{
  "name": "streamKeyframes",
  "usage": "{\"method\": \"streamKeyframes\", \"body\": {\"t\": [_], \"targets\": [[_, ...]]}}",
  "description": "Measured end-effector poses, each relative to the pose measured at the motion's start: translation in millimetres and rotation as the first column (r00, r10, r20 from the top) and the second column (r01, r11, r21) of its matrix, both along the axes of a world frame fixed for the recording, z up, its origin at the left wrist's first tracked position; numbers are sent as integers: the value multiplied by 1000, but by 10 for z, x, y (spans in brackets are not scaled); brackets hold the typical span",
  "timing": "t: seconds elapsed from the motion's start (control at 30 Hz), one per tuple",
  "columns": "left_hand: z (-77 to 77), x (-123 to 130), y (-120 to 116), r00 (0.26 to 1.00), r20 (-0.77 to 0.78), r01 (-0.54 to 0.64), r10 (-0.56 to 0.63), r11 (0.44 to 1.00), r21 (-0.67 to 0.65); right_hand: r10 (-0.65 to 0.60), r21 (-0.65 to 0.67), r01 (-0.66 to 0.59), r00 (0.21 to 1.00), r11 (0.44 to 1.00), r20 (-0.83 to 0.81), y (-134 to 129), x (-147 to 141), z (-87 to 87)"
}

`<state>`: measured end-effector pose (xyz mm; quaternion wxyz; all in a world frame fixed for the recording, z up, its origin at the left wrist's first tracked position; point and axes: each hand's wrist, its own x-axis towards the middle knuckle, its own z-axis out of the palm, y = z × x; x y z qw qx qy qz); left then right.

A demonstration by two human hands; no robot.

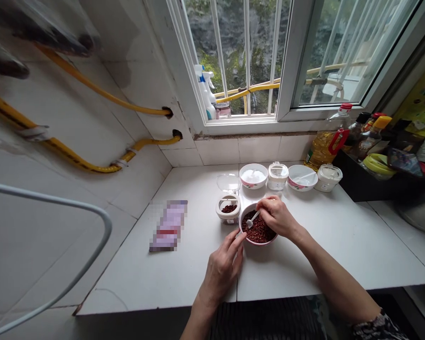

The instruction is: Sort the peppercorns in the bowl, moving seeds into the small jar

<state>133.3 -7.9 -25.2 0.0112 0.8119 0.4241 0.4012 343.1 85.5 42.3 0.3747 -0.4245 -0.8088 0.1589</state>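
A white bowl [258, 243] with a pink rim, filled with dark red grains that look like Sichuan peppercorns [262, 231], stands near the middle of the counter. My left hand [225, 262] steadies the bowl, its fingertips on the left rim. Pinched in my right hand [274, 215] is a small white spoon [254, 219], its scoop down at the grains. Just left of the bowl, a white seasoning jar [228, 217] holds a little of the same dark red grains. Its clear lid [228, 182] is raised open behind it.
Along the back stand a bowl of white powder [254, 176], a lidded jar [278, 175], a bowl with a white spoon in it [302, 178] and another lidded jar [328, 178]. An oil bottle [327, 141] is behind them. A blurred purple packet [170, 225] lies left on the counter [127, 283].
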Motion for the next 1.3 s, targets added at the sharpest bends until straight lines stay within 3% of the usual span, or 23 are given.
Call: {"method": "streamKeyframes", "body": {"t": [0.27,0.57,0.8,0.93,1.1,1.2,1.3], "targets": [[11,-1,-7,1000,0,-8,8,1000,-7,-56,-141,40,992,989,-111,27,42,26],[5,-1,-7,1000,-6,-5,5,1000,-8,-78,-40,77,997,996,-5,21,23,3],[6,-5,-7,1000,-8,-5,5,1000,-19,-76,-69,74,997,995,-27,21,19,20],[2,-1,-6,1000,-2,-7,7,1000,-7,-64,-216,30,986,976,-152,41,25,17],[-6,5,-4,1000,-6,-15,16,1000,6,-156,-450,-26,919,893,-363,79,68,37],[-4,7,-5,1000,-6,-15,15,1000,8,-170,-495,-94,870,864,-463,91,80,72],[5,9,-3,1000,3,-12,12,1000,8,-162,-472,-139,824,871,-543,77,38,91]]}}
